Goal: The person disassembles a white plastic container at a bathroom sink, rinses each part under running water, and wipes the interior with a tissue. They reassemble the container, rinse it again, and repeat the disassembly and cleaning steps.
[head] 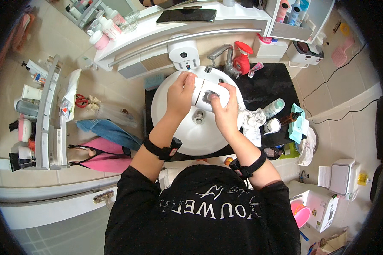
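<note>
Above the white basin [175, 130], both my hands hold a white rounded device [207, 94] with a thin dark band around it. My left hand [182, 92] grips its left end, fingers wrapped over the edge. Around the other end closes my right hand [226, 106], its thumb on a grey oval recess in the top. What kind of device it is I cannot tell. Below it, the metal drain plug [198, 118] shows in the basin. Just right of my right hand, a crumpled white cloth [252, 122] hangs over the basin rim.
A metal faucet [225, 59] and a red pump bottle [242, 59] stand behind the basin. A white wall dispenser [183, 52] hangs above it. On the black counter [274, 83] are a clear bottle [274, 108], a white jar [272, 126] and a turquoise wipes pack [296, 127].
</note>
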`<act>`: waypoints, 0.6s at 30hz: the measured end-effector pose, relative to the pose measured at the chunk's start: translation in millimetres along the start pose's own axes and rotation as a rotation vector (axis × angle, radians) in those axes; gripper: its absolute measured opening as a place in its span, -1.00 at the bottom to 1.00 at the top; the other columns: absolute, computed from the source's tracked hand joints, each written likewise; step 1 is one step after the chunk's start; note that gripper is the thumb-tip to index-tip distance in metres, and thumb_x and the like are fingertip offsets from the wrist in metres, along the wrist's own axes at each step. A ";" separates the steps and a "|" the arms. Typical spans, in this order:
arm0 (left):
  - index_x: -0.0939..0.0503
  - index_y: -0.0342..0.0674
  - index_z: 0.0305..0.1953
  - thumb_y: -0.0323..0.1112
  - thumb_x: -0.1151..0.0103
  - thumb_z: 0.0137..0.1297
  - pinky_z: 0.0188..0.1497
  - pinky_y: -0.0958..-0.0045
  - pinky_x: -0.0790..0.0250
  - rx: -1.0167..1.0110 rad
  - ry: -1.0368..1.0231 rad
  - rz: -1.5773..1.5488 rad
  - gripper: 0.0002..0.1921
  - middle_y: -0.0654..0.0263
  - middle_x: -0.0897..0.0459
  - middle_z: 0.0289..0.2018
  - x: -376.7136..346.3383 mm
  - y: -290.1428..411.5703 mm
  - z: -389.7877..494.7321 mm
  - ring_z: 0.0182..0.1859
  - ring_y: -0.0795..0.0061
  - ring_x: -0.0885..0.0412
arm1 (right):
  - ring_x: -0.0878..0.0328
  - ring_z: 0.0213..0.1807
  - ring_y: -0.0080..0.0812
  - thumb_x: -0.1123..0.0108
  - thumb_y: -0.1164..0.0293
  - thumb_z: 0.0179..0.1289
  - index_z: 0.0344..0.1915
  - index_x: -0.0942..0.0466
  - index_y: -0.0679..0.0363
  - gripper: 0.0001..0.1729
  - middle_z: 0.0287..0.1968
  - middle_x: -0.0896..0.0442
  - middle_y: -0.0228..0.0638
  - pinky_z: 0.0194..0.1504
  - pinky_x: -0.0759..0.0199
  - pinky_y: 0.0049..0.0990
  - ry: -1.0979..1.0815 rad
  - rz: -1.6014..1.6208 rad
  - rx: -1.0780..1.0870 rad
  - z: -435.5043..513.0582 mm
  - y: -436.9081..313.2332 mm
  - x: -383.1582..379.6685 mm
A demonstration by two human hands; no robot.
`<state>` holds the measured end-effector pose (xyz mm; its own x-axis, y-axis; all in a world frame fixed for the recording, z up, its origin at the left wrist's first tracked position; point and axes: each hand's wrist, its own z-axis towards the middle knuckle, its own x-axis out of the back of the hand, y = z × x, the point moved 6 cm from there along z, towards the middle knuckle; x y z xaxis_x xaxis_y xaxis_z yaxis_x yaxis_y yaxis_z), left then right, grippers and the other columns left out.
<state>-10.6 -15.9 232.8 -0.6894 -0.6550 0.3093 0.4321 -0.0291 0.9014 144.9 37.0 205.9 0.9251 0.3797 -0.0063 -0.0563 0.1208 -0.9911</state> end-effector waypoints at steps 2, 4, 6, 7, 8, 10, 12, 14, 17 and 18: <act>-0.58 -0.24 -0.20 -0.15 0.05 0.46 -0.33 0.42 -0.35 -0.019 0.014 0.065 -0.71 0.28 -0.59 -0.52 -1.7 -3.3 -1.1 -0.45 0.52 -0.50 | -0.47 -0.06 -0.37 -0.14 0.42 0.22 0.03 -0.38 0.26 -0.62 -0.11 -0.51 -0.21 0.02 -0.38 -0.45 -0.020 0.038 -0.066 2.2 13.3 -0.9; -0.60 -0.23 -0.18 -0.13 0.05 0.46 -0.32 0.42 -0.35 -0.037 0.042 0.123 -0.70 0.28 -0.59 -0.51 -2.5 -6.5 -1.1 -0.44 0.54 -0.50 | -0.47 -0.07 -0.40 -0.13 0.41 0.23 0.03 -0.37 0.24 -0.63 -0.10 -0.51 -0.23 0.00 -0.38 -0.48 -0.023 0.114 -0.128 3.9 26.7 -4.1; -0.61 -0.22 -0.17 -0.10 0.04 0.47 -0.31 0.41 -0.36 -0.053 0.089 0.169 -0.67 0.27 -0.58 -0.51 0.3 -10.6 -2.8 -0.43 0.55 -0.52 | -0.47 -0.07 -0.43 -0.13 0.38 0.25 0.05 -0.35 0.22 -0.62 -0.09 -0.51 -0.25 -0.01 -0.37 -0.53 -0.004 0.210 -0.229 4.3 41.3 -10.6; -0.59 -0.24 -0.13 -0.09 0.07 0.49 -0.25 0.44 -0.36 -0.029 0.085 0.122 -0.66 0.28 -0.61 -0.44 1.2 -15.5 -1.7 -0.38 0.56 -0.52 | -0.48 -0.09 -0.42 -0.15 0.36 0.25 0.06 -0.33 0.22 -0.59 -0.10 -0.52 -0.24 -0.05 -0.40 -0.49 -0.004 0.245 -0.191 5.1 42.5 -13.0; -0.57 -0.27 -0.08 -0.09 0.11 0.51 -0.20 0.47 -0.36 -0.014 0.077 0.071 -0.64 0.29 -0.63 -0.37 3.0 -20.2 0.8 -0.33 0.57 -0.53 | -0.50 -0.12 -0.40 -0.16 0.33 0.26 0.08 -0.30 0.22 -0.56 -0.11 -0.52 -0.23 -0.08 -0.42 -0.46 0.010 0.267 -0.193 6.5 45.8 -14.6; -0.38 -0.28 0.22 0.00 0.16 0.53 0.01 0.48 -0.38 0.146 -0.059 -0.259 -0.51 0.21 -0.62 -0.06 2.0 -37.0 0.7 -0.05 0.50 -0.56 | -0.47 -0.08 -0.43 -0.13 0.17 0.34 0.14 -0.23 0.19 -0.48 -0.07 -0.50 -0.23 -0.08 -0.39 -0.46 0.014 0.521 -0.444 4.7 65.0 -20.0; -0.27 -0.25 0.31 -0.06 -0.05 0.43 0.10 0.39 -0.36 0.082 -0.125 -0.359 -0.45 0.18 -0.53 0.05 -17.0 -39.7 -10.6 0.08 0.39 -0.50 | -0.46 -0.08 -0.45 -0.09 0.09 0.37 0.17 -0.21 0.18 -0.45 -0.03 -0.47 -0.23 -0.10 -0.37 -0.47 0.059 0.583 -0.432 7.5 72.3 -19.2; -0.16 -0.24 0.38 -0.13 -0.22 0.32 0.20 0.33 -0.30 0.058 -0.146 -0.432 -0.29 0.14 -0.44 0.15 -33.0 -43.3 -23.4 0.20 0.32 -0.42 | -0.42 0.01 -0.45 -0.01 -0.01 0.43 0.20 -0.21 0.17 -0.42 0.05 -0.43 -0.27 -0.08 -0.35 -0.44 0.005 0.638 -0.383 6.1 78.3 -22.6; -0.02 -0.24 0.44 -0.23 -0.41 0.11 0.32 0.29 -0.19 0.079 -0.157 -0.355 -0.05 0.05 -0.34 0.24 -39.6 -48.8 -35.0 0.31 0.23 -0.33 | -0.23 0.36 -0.34 0.20 -0.07 0.50 0.39 -0.08 0.14 -0.32 0.32 -0.29 -0.25 0.35 -0.17 -0.20 -0.348 0.270 -0.478 -11.1 96.4 -33.7; 0.00 -0.24 0.45 -0.26 -0.45 0.04 0.33 0.28 -0.19 0.038 -0.181 -0.270 0.01 0.03 -0.34 0.24 -36.7 -47.6 -33.0 0.31 0.20 -0.33 | -0.17 0.40 -0.36 0.21 -0.04 0.50 0.43 -0.07 0.15 -0.30 0.38 -0.23 -0.28 0.37 -0.13 -0.19 -0.396 0.249 -0.604 -18.7 106.0 -34.0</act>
<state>13.3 -15.4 168.5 -0.8699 -0.4823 0.1030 0.1996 -0.1532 0.9678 114.5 19.8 98.6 0.7018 0.6442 -0.3041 0.0746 -0.4910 -0.8679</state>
